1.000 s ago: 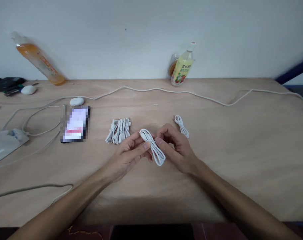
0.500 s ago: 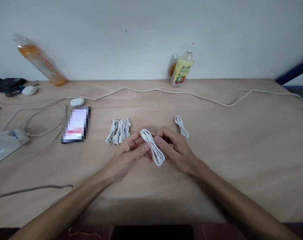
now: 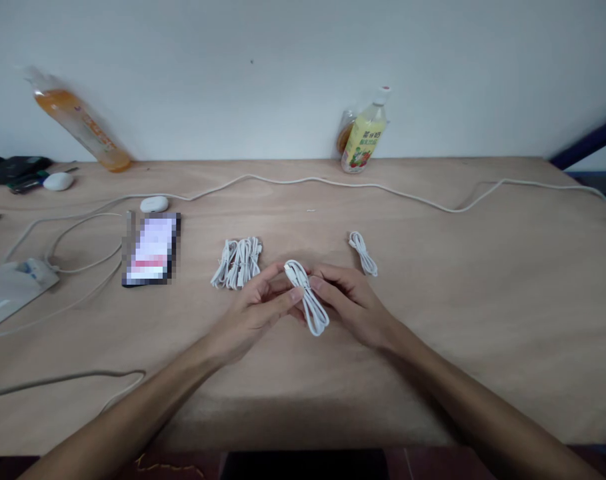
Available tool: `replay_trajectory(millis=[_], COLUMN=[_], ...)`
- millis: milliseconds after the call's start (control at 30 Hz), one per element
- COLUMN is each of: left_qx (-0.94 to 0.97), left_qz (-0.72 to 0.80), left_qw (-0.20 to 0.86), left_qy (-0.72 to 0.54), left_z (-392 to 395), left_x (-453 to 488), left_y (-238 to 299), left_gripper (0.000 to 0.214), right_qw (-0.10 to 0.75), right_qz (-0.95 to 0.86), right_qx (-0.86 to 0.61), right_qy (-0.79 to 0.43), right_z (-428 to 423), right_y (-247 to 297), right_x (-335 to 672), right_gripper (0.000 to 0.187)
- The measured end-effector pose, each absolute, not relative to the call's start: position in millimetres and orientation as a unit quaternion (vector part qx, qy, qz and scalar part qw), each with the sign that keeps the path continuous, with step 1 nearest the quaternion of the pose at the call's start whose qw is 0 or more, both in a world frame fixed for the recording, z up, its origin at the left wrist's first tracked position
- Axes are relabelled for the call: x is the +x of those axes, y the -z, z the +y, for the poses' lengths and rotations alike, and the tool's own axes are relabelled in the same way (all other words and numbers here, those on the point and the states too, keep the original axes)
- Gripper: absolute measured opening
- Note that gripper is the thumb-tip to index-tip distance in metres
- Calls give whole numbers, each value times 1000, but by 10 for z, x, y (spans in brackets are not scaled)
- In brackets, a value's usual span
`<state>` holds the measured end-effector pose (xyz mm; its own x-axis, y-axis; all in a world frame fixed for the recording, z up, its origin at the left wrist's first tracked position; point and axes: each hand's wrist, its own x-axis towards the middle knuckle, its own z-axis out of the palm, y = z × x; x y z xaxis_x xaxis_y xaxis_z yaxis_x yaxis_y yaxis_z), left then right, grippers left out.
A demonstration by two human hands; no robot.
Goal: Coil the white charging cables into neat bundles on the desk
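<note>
A folded white cable [image 3: 315, 313], bound at its middle, is held above the table between both hands. My left hand [image 3: 263, 307] is closed on it, with the thumb pressing the bundle near its middle. From the other side my right hand [image 3: 350, 300] pinches at the binding with thumb and fingers; the fingertips are partly hidden behind the cable. Several bundled white cables [image 3: 237, 263] lie side by side beyond my left hand. Another white cable bundle [image 3: 363, 253] rests alone just beyond my right hand.
At the left lie a phone [image 3: 153, 250], a white earbud case [image 3: 154, 204] and a power strip [image 3: 17, 287] with cords. A long white cord [image 3: 313, 179] crosses the back of the table. An orange drink bottle [image 3: 83, 127] and a yellow drink bottle [image 3: 365, 140] lean against the wall.
The held cable has turned slightly and shifted a little downward. My right fingers have drawn in closer against its middle. The bundles on the table have stayed put.
</note>
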<state>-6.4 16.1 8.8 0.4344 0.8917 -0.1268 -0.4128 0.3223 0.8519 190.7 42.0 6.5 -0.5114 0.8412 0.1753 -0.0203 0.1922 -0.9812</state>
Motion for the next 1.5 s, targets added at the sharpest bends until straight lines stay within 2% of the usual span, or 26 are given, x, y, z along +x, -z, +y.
replay_trajectory(millis=[167, 400, 967, 1300, 1500], left_qx=[389, 449, 482, 493, 497], left_qz=[310, 357, 355, 358, 351], left_qw=[753, 690, 666, 671, 673], left_qy=[-430, -442, -444, -423, -420], left_z=[181, 171, 151, 164, 167], left_x=[-62, -41, -31, -52, -48], left_y=[-71, -123, -96, -83, -68], left_gripper=[27, 25, 26, 25, 23], right_qw=[393, 352, 338, 334, 322], right_qz=[-632, -568, -585, -697, -694], right_qx=[-302, -355, -379, -388, -347], right_qy=[-596, -654, -633, -502, -542], right_z=[411, 395, 404, 449, 449], right_y=[-88, -40, 36, 0, -53], right_x=[1887, 1870, 1862, 1914, 1916], right_gripper=[41, 37, 44, 37, 40])
